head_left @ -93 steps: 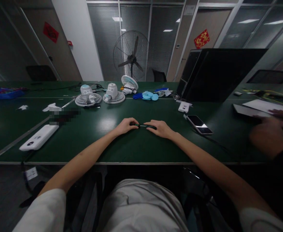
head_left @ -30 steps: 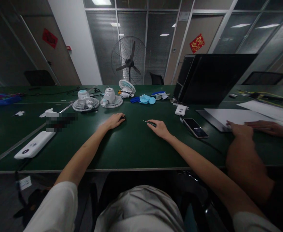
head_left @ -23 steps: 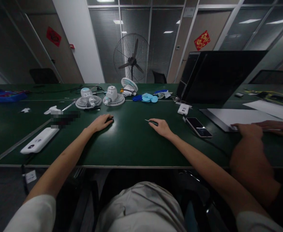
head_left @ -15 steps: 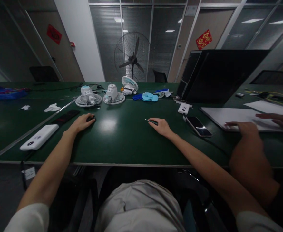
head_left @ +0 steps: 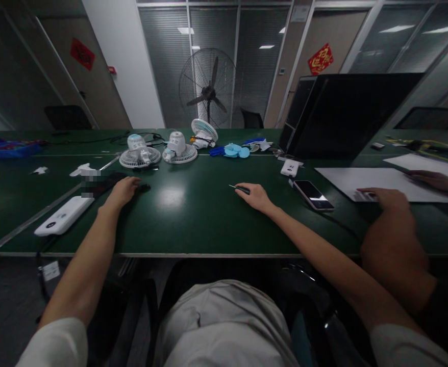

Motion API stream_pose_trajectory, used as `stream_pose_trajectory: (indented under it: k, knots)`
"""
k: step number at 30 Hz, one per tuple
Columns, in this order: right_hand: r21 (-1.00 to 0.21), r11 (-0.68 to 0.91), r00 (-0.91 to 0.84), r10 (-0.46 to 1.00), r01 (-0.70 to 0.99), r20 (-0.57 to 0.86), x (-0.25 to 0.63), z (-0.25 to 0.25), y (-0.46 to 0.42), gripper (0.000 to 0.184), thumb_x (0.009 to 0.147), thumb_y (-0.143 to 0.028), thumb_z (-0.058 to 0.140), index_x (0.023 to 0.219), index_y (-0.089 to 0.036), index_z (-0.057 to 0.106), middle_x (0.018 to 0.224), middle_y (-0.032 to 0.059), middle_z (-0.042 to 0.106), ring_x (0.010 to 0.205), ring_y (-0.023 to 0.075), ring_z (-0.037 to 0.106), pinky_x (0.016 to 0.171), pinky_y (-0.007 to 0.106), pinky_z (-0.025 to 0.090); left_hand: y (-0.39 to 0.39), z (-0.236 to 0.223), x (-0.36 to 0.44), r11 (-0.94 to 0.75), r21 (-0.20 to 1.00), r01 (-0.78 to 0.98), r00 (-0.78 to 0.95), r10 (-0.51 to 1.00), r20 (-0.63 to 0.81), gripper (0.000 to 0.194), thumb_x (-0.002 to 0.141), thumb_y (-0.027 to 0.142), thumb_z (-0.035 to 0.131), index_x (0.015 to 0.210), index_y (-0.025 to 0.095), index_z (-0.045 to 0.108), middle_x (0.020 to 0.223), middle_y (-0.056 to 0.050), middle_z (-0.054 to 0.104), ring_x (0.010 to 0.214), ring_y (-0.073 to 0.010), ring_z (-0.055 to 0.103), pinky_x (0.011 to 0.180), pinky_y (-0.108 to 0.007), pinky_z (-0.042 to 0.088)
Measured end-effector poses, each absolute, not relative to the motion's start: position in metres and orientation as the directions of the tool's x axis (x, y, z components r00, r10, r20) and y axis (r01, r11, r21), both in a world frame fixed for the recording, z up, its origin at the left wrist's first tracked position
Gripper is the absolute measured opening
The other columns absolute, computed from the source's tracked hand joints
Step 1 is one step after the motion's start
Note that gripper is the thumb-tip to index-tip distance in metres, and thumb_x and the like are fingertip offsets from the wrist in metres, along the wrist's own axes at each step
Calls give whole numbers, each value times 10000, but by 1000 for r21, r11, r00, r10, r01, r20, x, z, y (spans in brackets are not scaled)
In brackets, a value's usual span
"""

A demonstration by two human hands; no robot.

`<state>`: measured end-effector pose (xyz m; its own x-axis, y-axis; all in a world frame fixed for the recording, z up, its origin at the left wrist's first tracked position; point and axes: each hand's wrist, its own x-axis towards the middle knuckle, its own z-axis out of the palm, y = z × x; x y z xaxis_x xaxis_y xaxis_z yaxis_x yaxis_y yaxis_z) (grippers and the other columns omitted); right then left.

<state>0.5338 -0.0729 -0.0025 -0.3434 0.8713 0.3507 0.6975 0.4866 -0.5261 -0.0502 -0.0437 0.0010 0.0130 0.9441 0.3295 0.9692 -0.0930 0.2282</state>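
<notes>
My right hand [head_left: 257, 197] rests on the green table, closed around a small screwdriver [head_left: 243, 190] with a dark handle; its thin metal shaft points left. My left hand [head_left: 125, 190] is low over the table with its fingers loosely apart. Just right of its fingertips lies a small black object [head_left: 144, 188], too dark to name. Behind that hand is a flat dark item [head_left: 111, 179], partly covered by the hand and a blurred patch. Nearer me, a white power bank [head_left: 64, 216] lies beside my left forearm.
White fan parts [head_left: 140, 157] and light-blue pieces [head_left: 235, 151] stand at the back. A phone [head_left: 313, 195], a small white device [head_left: 290, 168] and a large black case [head_left: 346, 117] are on the right. A co-worker's hand [head_left: 390, 198] touches white sheets [head_left: 346, 182].
My left hand has let go of the small black object and shifted left, leaving it on the table. My right hand keeps the screwdriver in nearly the same place.
</notes>
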Motion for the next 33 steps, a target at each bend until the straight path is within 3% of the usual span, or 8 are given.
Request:
stream_pose_trajectory:
  k: [8,17,23,27,33]
  knots:
    - [-547,487,-347,872,681,344,534,0,-75,393,1012,-496,622,1309,-275,753,1280,60,771,1137,299,735,1002,471,574,-46,6,-53,45,273,961,-136,936,326,227,825,378,708,933,203,806,1061,-143,681,994,-340,690,954,-433,569]
    - [-544,494,-361,869,678,339,534,0,-74,395,1014,-491,619,1319,-275,747,1270,58,773,1119,292,738,999,476,573,-58,8,-48,71,263,962,-164,923,349,195,880,361,646,939,196,730,1088,-159,709,1047,-348,683,963,-431,547]
    - [-529,500,-362,865,686,348,534,0,-75,381,1019,-489,617,1307,-279,753,1300,54,765,1146,298,733,1015,479,570,-63,18,-29,44,454,890,-254,874,413,283,982,371,522,1137,194,679,970,-100,771,938,-274,722,928,-368,544]
    - [-514,482,-335,873,710,356,533,-3,-73,359,1010,-490,629,1283,-302,766,1272,38,776,1129,299,739,1009,478,573,-65,25,-14,-20,580,814,-256,885,390,278,905,403,622,1054,192,724,973,-91,787,933,-268,736,900,-355,578]
    - [-520,486,-356,872,702,336,535,0,-75,373,1016,-493,615,1303,-299,754,1253,41,778,1083,288,744,945,460,588,-65,24,-14,-76,728,682,-254,908,333,275,772,303,710,1004,166,761,924,-89,790,859,-265,769,839,-347,628]
